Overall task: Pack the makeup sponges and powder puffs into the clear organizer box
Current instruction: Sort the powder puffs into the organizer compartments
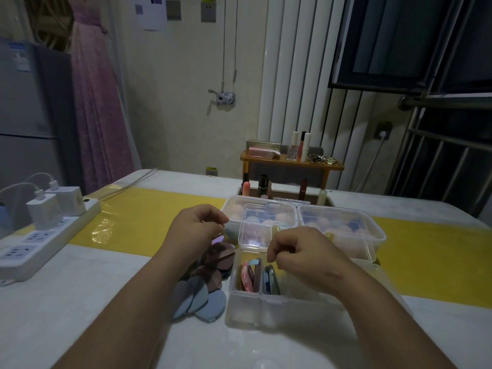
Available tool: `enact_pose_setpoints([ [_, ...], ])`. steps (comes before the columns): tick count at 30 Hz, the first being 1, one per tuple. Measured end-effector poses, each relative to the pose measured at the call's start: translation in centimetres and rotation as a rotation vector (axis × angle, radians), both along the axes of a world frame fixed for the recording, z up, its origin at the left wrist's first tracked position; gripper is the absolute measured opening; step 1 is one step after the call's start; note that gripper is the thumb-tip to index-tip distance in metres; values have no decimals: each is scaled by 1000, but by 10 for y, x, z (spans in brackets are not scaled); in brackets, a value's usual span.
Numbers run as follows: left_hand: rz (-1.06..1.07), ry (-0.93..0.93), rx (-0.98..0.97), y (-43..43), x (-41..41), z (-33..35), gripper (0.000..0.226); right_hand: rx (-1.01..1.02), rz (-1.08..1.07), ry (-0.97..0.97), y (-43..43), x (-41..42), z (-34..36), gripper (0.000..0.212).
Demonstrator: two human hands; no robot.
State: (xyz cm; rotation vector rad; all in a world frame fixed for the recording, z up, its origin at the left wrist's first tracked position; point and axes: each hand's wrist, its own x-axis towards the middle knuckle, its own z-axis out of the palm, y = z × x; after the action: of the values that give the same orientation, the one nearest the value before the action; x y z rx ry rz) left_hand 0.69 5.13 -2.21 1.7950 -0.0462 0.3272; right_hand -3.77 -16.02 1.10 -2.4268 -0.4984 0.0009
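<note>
Powder puffs (206,294) lie in a loose, overlapping pile on the white table (80,302), mauve-brown ones farther from the person and grey-blue ones nearer, just left of the clear organizer box (247,310). That box stands open in front of the person, and in its left compartments several flat puffs stand on edge: a red-pink one (246,279) in one slot and dark blue ones (272,280) in the slot to its right. The left hand (198,226) hovers above the far end of the pile, its fingers curled with thumb and fingertips drawn together. The right hand (300,251) hangs over the organizer box, curled the same way. Whether either hand pinches anything cannot be told, since nothing shows between the fingers. Behind the hands sit two lidded clear boxes, one (262,210) on the left and one (343,227) on the right, both filled with pastel makeup sponges, and a smaller clear box (254,235) rests in front of them. A yellow strip (149,214) runs across the table. A white power strip (40,241) with two chargers plugged in lies at the left edge, and a small wooden shelf (290,161) carrying cosmetics stands at the far side.
</note>
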Motion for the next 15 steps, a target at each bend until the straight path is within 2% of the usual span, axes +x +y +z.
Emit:
enact_pose_setpoints([
  [4,90,28,540,6,4,-8,11,23,-28,-67,-1,2,-2,29],
  [7,89,49,770,3,4,-10,17,54,-53,-97,-1,2,-3,27],
  [11,77,-5,901,1,3,-9,24,97,-91,-126,-3,4,-5,25],
  [15,55,-7,922,1,2,-10,20,118,-103,-143,-4,7,-6,27],
])
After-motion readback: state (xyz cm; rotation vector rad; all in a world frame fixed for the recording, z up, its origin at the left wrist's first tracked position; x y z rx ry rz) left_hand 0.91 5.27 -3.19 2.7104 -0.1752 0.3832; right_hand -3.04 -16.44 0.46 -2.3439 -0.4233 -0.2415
